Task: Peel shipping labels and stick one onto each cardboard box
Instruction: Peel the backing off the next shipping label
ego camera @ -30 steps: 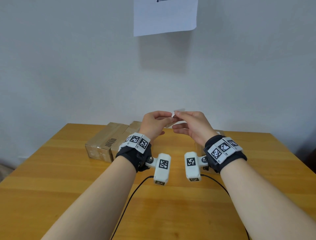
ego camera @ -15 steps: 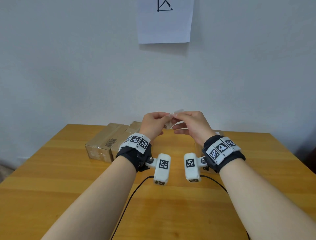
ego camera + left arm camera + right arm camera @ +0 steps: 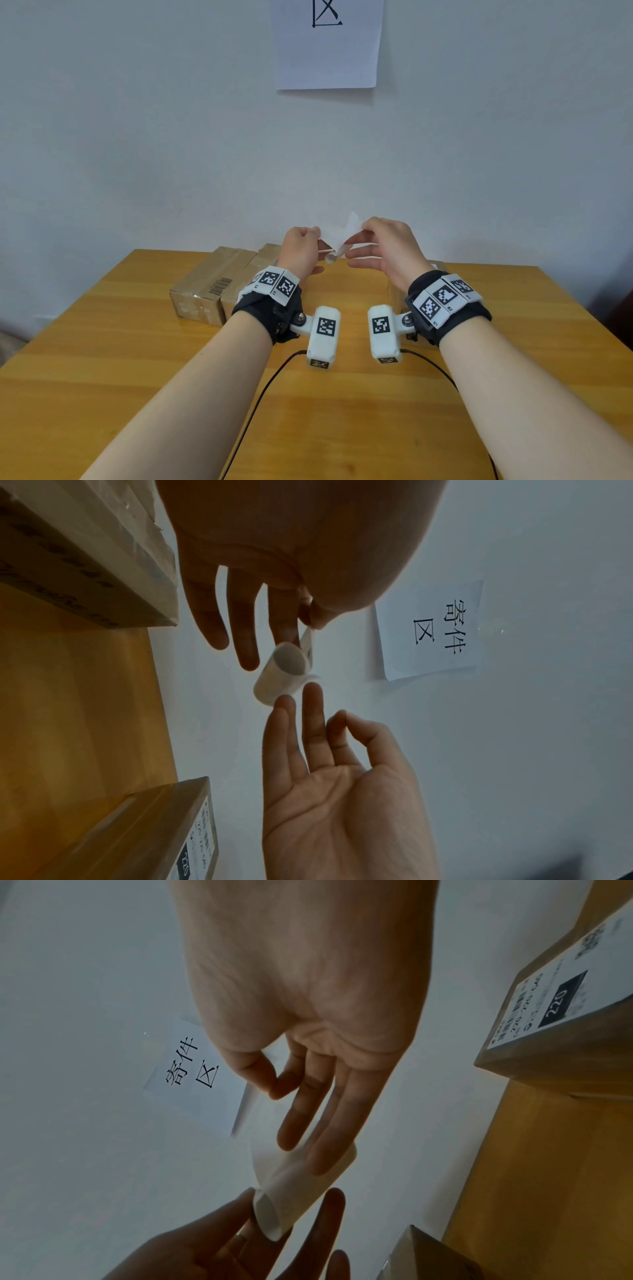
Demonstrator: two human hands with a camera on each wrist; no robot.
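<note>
Both hands are raised above the far part of the wooden table [image 3: 137, 342]. My right hand [image 3: 361, 233] pinches a corner of a white shipping label [image 3: 344, 230] between thumb and forefinger; its other fingers are straight. My left hand [image 3: 317, 237] pinches the backing strip, whose free end curls into a small roll [image 3: 330, 257]. The right wrist view shows the label [image 3: 246, 1104] edge-on and the curled backing [image 3: 301, 1185] below it. Two cardboard boxes [image 3: 212, 284] stand side by side at the back left. Another box [image 3: 565, 1001] with a printed label stands at the right, half hidden behind my right wrist.
A white paper sign [image 3: 327, 44] with black characters hangs on the wall behind the table. Black cables [image 3: 260, 401] run from the wrist cameras across the table toward me. The wall rises at the table's far edge, behind the boxes.
The hands have drawn apart, so the label stands further off its backing, which now curls below. The view has tilted up a little.
</note>
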